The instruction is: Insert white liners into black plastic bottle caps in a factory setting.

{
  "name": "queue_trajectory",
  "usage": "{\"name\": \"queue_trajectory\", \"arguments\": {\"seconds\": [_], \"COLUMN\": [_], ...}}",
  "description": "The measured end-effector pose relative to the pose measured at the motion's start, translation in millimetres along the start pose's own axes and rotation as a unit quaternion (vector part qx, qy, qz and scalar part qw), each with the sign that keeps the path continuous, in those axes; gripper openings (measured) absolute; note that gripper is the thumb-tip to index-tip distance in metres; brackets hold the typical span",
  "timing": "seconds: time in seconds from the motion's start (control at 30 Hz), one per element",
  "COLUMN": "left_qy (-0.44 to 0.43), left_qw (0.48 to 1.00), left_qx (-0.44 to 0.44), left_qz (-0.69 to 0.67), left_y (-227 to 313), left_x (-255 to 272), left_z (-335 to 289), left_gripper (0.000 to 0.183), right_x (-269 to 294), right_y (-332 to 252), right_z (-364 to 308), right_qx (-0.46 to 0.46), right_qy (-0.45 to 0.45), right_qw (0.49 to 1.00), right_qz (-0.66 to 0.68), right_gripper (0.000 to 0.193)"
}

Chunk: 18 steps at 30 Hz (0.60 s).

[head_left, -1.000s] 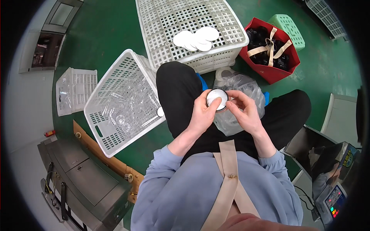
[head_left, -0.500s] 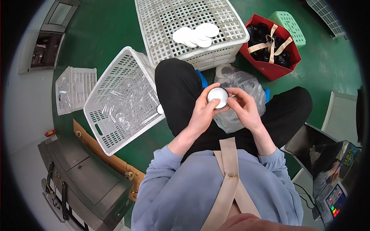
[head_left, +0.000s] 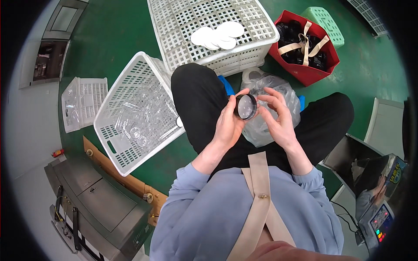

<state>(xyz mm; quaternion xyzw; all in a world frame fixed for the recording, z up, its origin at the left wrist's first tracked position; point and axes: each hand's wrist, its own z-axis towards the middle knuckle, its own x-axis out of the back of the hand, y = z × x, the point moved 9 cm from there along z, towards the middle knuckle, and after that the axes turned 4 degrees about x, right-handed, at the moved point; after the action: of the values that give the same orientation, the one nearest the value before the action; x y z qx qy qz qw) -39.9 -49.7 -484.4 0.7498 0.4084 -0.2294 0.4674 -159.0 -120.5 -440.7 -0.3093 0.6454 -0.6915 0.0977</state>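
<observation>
One black round cap (head_left: 247, 107): held above the lap, on the near side of the upturned white crate (head_left: 259, 45) and clear of it, tilted so that its pale inner face turned toward the right.
Left hand (head_left: 228, 124): clamped on the cap's rim, thumb and fingers on either side.
Right hand (head_left: 281, 124): fingers and thumb parted, fingertips close to the cap's right edge; whether they touched it could not be told.
White discs (head_left: 217, 37): a loose, overlapping cluster on top of the crate, near its front edge.
Done, by the look of it: the cap's pale face seemed seated inside the black rim; whether it lay flat all round was unclear.
Left, by the look of it: the discs on the crate sat in no cap.
Red bin (head_left: 307, 75): just right of the crate, filled with black pieces (head_left: 320, 61).
White basket (head_left: 150, 151): left of the crate's near corner, holding clear containers (head_left: 143, 115).
Clear bag (head_left: 261, 132): between the knees, in front of the crate.
</observation>
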Motion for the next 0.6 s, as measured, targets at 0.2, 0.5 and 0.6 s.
{"name": "queue_trajectory", "arguments": {"seconds": [0.2,0.5,0.6], "left_qy": [0.035,0.02,0.033], "left_qw": [0.992,0.985,0.979], "left_qx": [-0.09,-0.131,-0.139], "left_qz": [0.076,0.114,0.148], "left_y": [3.3,0.4,-2.4], "left_x": [7.8,-3.5,-1.4], "left_z": [-0.1,-3.6,-3.9], "left_gripper": [0.053,0.052,0.053], "right_x": [-7.4,-44.4,-46.7], "right_y": [-18.2,0.1,-1.7], "right_z": [-14.9,-31.5,-29.8], "right_qx": [0.003,0.006,-0.014], "right_qy": [-0.041,-0.071,-0.045], "right_qw": [0.998,0.997,0.998], "right_qz": [0.041,0.032,0.048], "right_gripper": [0.04,0.061,0.06]}}
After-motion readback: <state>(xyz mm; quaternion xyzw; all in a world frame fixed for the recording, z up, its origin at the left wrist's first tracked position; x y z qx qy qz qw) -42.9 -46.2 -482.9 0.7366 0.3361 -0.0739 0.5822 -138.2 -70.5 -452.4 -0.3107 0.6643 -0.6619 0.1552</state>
